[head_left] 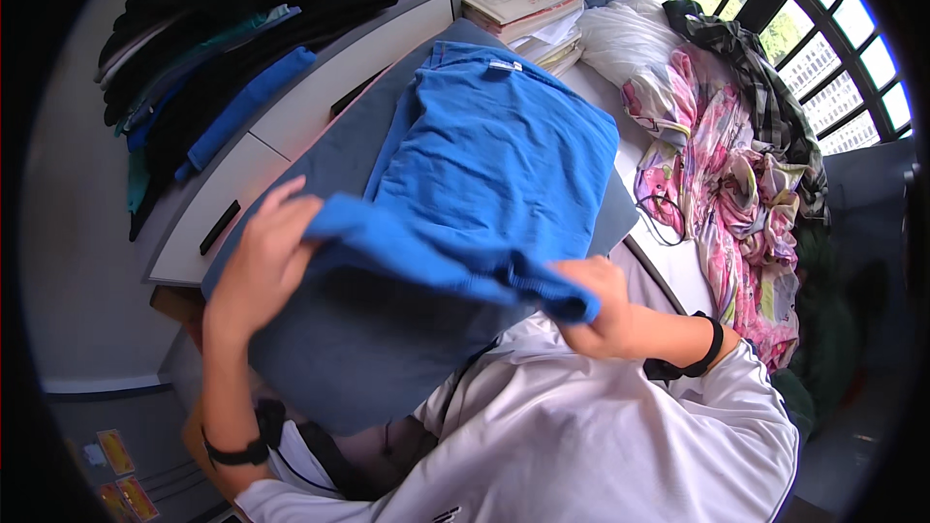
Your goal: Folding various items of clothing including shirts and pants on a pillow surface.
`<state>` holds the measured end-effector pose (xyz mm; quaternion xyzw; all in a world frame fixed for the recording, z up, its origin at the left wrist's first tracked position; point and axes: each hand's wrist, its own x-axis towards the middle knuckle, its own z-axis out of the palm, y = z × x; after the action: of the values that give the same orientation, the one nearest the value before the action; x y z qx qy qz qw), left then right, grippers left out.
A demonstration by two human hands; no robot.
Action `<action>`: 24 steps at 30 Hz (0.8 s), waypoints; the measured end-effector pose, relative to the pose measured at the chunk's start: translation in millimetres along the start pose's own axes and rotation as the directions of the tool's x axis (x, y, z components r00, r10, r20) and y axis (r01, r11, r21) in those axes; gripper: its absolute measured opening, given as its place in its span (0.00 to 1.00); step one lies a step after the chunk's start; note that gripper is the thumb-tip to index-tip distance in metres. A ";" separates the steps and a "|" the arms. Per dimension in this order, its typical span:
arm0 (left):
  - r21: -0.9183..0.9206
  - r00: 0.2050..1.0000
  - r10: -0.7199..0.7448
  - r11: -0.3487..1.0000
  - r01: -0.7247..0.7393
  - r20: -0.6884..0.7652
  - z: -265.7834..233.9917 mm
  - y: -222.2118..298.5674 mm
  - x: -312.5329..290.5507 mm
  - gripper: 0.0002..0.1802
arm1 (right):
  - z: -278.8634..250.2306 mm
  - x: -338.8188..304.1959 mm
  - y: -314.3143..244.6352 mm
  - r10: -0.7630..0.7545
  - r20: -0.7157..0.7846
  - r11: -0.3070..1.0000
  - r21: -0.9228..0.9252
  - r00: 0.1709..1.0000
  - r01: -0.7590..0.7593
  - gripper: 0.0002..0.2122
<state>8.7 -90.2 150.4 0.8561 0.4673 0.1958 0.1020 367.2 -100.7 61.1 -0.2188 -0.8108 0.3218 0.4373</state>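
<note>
A bright blue shirt (494, 155) lies spread over a grey-blue board (358, 339) in front of me. My left hand (260, 257) grips the shirt's near left hem and lifts it. Over on the right, my right hand (601, 305) pinches the near right corner of the same hem. The hem edge hangs raised between both hands, folded back over the rest of the shirt. Each wrist wears a black band.
A grey drawer unit (281, 126) on the left carries a pile of dark folded clothes (223, 29). Stacked books and papers (523, 0) sit behind. Pink floral fabric (717, 194) and a plaid garment (765, 87) lie on the right by a barred window (823, 29).
</note>
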 end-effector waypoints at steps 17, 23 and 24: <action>-0.757 0.452 -0.877 0.183 0.627 0.163 126.2 -18.7 69.6 0.33 | -94.8 3.4 150.2 0.733 -0.543 0.644 0.364 0.409 -0.673 0.24; -0.972 0.740 -0.648 -0.231 0.034 0.180 156.8 4.9 92.8 0.30 | -116.0 50.3 168.9 0.646 -0.276 0.757 0.109 0.712 -0.644 0.20; -0.981 0.716 -0.676 -0.183 0.065 0.174 164.9 8.3 103.4 0.32 | -115.9 54.5 173.0 0.581 -0.206 0.806 0.012 0.787 -0.592 0.21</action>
<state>136.2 -6.4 29.4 0.2562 0.4289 0.6013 0.6236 450.1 92.8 16.3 -0.5022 -0.6630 0.3962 0.3889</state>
